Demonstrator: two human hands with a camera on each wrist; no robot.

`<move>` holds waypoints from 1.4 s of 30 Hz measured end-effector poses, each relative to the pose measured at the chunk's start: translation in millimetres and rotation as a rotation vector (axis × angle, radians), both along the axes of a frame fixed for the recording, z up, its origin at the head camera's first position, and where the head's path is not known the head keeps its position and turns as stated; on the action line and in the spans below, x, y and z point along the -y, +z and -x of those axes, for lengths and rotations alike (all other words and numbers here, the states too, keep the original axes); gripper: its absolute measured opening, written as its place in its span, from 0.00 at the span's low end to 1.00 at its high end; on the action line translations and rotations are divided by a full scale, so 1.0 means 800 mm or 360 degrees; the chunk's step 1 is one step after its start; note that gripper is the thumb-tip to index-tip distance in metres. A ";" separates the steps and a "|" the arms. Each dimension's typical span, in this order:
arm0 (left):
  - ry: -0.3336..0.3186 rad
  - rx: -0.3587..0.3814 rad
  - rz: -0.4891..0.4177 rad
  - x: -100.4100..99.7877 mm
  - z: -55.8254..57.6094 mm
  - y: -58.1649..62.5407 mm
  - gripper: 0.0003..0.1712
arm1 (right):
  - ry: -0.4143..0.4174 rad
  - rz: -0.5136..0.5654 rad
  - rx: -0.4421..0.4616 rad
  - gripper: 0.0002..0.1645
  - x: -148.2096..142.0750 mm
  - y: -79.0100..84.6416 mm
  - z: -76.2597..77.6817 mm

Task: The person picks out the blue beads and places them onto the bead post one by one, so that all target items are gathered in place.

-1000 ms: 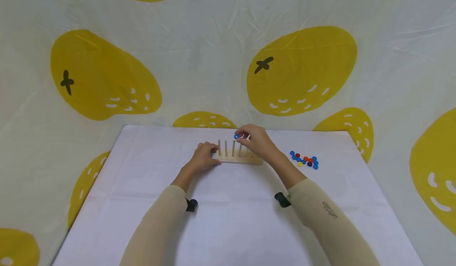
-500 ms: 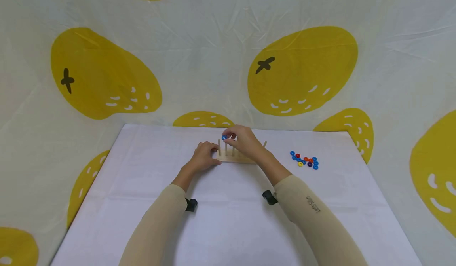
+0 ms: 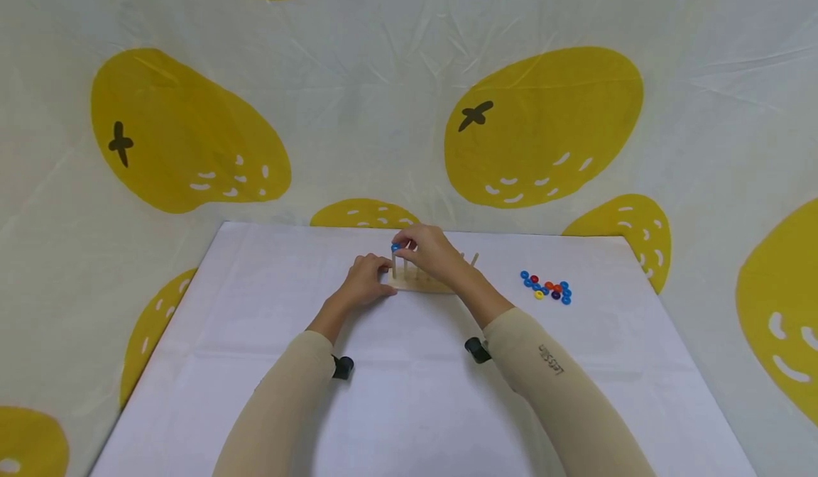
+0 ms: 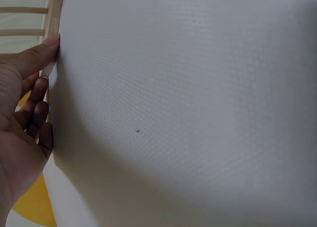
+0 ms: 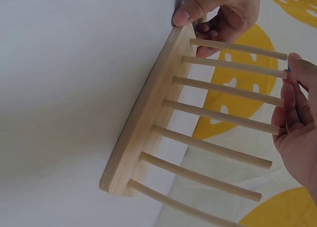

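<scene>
The blue ring (image 3: 395,248) was found pinched between the thumb and fingers of the right hand (image 3: 427,251), at the tip of the leftmost peg (image 3: 394,266) of the wooden rack (image 3: 422,287). The rack's long axis ran left to right across the white table (image 3: 409,406), its seven pegs (image 5: 213,146) standing up from it. The ring therefore lay on the right hand's left side, over the peg nearest the left hand (image 3: 366,280). Whether the peg had entered its hole could not be told; the right wrist view showed only a sliver of blue. The left hand gripped the rack's left end, thumb at the near side. Loose rings (image 3: 549,285) lay clustered right of the rack, well apart from it.

Compared with half a second earlier, the ring had shifted left, from the second peg (image 5: 233,67) to the leftmost. Left hand, rack and loose rings showed no change of place
</scene>
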State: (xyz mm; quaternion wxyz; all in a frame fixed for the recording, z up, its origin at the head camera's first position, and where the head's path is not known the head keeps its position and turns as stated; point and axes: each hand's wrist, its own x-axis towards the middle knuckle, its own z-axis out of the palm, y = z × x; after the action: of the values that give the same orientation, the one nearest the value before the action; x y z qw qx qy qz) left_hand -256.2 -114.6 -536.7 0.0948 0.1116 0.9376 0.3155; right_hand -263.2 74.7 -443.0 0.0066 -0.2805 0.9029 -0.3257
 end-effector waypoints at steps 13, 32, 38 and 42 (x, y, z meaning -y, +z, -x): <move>-0.0011 -0.0037 -0.0006 0.004 0.005 -0.009 0.33 | 0.0016 -0.0019 0.0023 0.11 0.003 -0.002 0.003; -0.0004 0.0001 -0.0025 0.002 0.005 -0.006 0.33 | -0.0013 -0.0004 0.0070 0.11 0.006 -0.006 0.004; 0.0010 0.0022 -0.0025 0.002 0.004 -0.007 0.33 | -0.0013 -0.0009 0.0099 0.11 0.006 -0.007 0.004; 0.0018 0.0029 -0.0029 0.003 0.004 -0.008 0.33 | -0.0011 -0.0021 0.0111 0.12 0.006 -0.007 0.003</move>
State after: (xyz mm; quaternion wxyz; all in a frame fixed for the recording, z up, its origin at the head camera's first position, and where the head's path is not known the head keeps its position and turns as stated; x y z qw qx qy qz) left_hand -259.5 -116.8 -543.3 0.1006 0.1041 0.9344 0.3256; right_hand -265.5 69.7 -448.9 0.0389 -0.2657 0.9052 -0.3295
